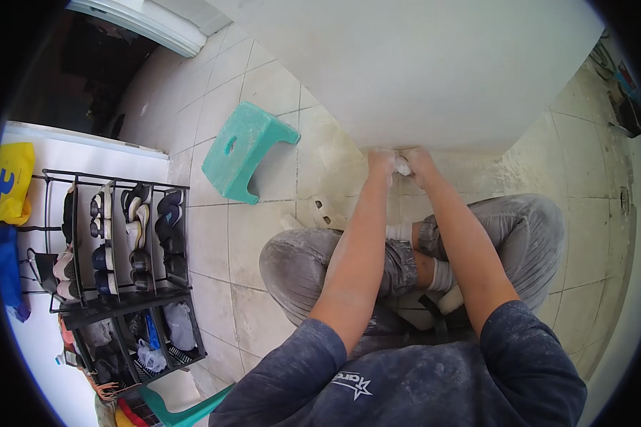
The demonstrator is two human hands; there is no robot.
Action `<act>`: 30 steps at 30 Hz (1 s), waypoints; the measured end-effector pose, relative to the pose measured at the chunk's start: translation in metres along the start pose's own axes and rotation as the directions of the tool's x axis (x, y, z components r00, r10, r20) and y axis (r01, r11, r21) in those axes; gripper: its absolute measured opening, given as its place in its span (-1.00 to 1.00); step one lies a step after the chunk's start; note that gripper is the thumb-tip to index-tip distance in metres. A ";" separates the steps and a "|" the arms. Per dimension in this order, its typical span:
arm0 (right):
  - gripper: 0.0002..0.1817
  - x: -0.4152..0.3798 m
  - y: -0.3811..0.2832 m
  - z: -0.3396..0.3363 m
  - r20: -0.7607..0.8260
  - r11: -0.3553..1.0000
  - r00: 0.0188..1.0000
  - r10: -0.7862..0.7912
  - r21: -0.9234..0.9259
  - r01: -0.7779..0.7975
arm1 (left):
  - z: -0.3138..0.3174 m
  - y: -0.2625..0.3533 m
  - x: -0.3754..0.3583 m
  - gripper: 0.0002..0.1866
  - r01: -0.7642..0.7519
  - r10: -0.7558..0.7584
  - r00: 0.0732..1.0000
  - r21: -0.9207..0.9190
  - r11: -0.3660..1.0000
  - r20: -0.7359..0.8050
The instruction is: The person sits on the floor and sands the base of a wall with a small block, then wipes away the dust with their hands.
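My left hand point(381, 161) is closed, knuckles up, right at the lower edge of the pale wall panel point(434, 78). Beside it, my right hand point(419, 165) is curled around a small, white, crumpled-looking piece point(403, 168) that shows between the two hands. I cannot tell what this piece is made of. White dust coats both hands. The fingertips of the left hand are hidden. Both forearms reach forward over my crossed legs point(506, 235).
A green plastic stool point(246, 153) stands left of the hands. A cream clog point(325, 212) lies by my left knee. On the far left is a black shoe rack point(124, 295) with several pairs of shoes. Pale dust covers floor tiles point(523, 174) beside the panel.
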State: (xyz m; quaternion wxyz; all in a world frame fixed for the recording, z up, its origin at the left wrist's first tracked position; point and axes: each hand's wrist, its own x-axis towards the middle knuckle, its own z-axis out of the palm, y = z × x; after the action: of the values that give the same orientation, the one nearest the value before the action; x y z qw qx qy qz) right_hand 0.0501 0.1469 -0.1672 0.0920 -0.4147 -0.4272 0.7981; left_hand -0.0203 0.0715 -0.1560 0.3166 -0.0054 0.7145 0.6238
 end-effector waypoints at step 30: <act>-0.78 0.005 0.019 -0.012 0.020 0.993 0.993 0.120 0.007 -0.120 | -0.006 -0.027 -0.002 -0.78 0.096 -0.098 0.993 -0.039 0.995 -0.068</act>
State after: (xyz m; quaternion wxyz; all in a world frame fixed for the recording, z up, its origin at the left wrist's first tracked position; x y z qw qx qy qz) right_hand 0.0592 0.1448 -0.1883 0.0414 -0.4317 -0.3992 0.8078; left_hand -0.0102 0.0593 -0.1785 0.3213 -0.0677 0.7127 0.6198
